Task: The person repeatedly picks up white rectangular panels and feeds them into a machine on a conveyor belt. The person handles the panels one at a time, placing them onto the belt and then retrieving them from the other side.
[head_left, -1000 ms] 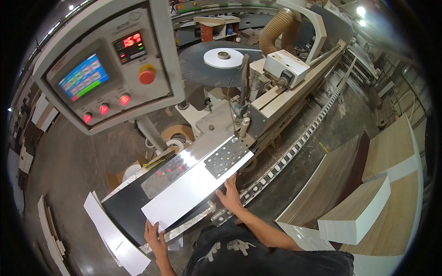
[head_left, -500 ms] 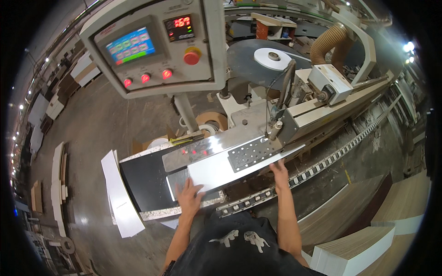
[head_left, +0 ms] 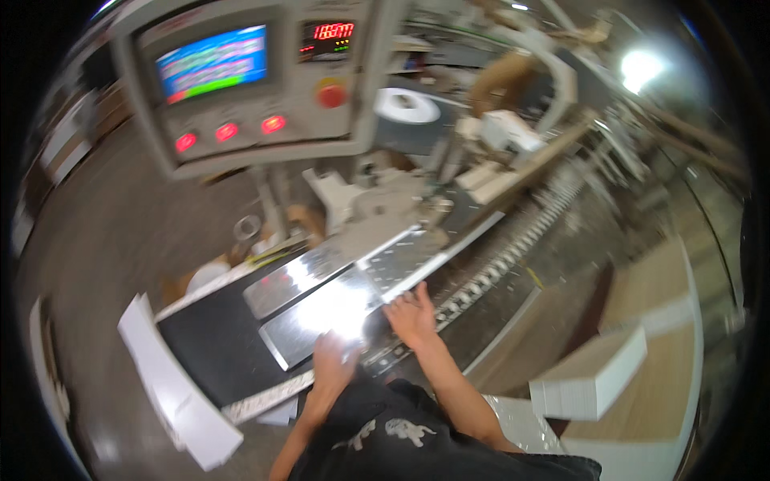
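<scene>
A white panel (head_left: 457, 254) lies along the edge-banding machine's infeed, its long edge showing beyond the perforated metal plate (head_left: 405, 260). My right hand (head_left: 411, 318) is at the near edge of that plate, close to the panel's trailing end, fingers extended; whether they touch is unclear. My left hand (head_left: 333, 365) is smeared by motion over the near side of the shiny metal plate (head_left: 313, 317), and its fingers do not show clearly. Above left stands the control box (head_left: 289, 148) with a lit screen, glowing red knobs and a red stop button (head_left: 330, 94).
A roller track (head_left: 489, 276) runs along the machine's near side. Stacked wood-look panels (head_left: 650, 297) and a white-edged stack (head_left: 589, 377) stand at right. White sheets (head_left: 180, 385) lie by the black table surface (head_left: 208, 345). A white tape roll (head_left: 407, 106) sits behind.
The white panel has slid away to the right, baring the shiny plate. My right hand has drawn nearer to my left. The whole view has shifted and blurred.
</scene>
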Demonstrator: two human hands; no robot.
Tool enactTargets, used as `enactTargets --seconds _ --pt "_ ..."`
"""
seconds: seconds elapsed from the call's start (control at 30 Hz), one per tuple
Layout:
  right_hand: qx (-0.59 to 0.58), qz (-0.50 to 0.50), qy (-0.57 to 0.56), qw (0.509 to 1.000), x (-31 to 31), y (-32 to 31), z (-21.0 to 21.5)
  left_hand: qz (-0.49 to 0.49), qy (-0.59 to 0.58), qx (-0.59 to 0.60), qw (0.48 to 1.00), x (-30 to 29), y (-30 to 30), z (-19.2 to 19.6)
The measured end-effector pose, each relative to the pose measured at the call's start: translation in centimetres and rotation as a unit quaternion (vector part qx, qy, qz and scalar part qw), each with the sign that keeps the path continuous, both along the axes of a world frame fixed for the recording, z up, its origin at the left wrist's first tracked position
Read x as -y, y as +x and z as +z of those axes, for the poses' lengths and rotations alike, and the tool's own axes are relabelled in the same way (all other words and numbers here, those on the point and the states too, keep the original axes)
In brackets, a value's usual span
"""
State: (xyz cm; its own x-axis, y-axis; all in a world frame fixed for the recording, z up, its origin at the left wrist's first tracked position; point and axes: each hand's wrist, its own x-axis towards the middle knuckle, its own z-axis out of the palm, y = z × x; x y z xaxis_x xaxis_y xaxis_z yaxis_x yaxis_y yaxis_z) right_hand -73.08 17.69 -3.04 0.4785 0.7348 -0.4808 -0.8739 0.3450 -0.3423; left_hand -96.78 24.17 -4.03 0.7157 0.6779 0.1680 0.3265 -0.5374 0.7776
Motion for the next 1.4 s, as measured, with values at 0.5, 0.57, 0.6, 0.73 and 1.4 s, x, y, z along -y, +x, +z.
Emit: enactTargets --seconds 0.5,0.57,0.6,0.73,1.4 --pt "0.103 0.051 -0.245 0.963 27.0 -6.9 -6.9 -0.433 0.035 0.017 0.901 9.0 6.8 7.4" --pt "0.085 -0.012 -0.277 0.957 32.7 -9.1 -8.2 -0.464 0.041 0.036 0.884 13.4 9.1 10.0" --pt "0.072 -0.043 -0.264 0.961 35.7 -9.7 -9.4 -0.483 0.042 0.047 0.874 16.3 10.5 11.3" --pt "0.062 -0.136 -0.224 0.963 44.0 -11.1 -8.9 -0.552 0.077 0.085 0.826 28.5 16.4 15.4" --pt "0.106 -0.195 -0.264 0.939 66.5 -14.7 -2.8 -0.373 0.25 -0.125 0.885 51.7 28.8 20.1"
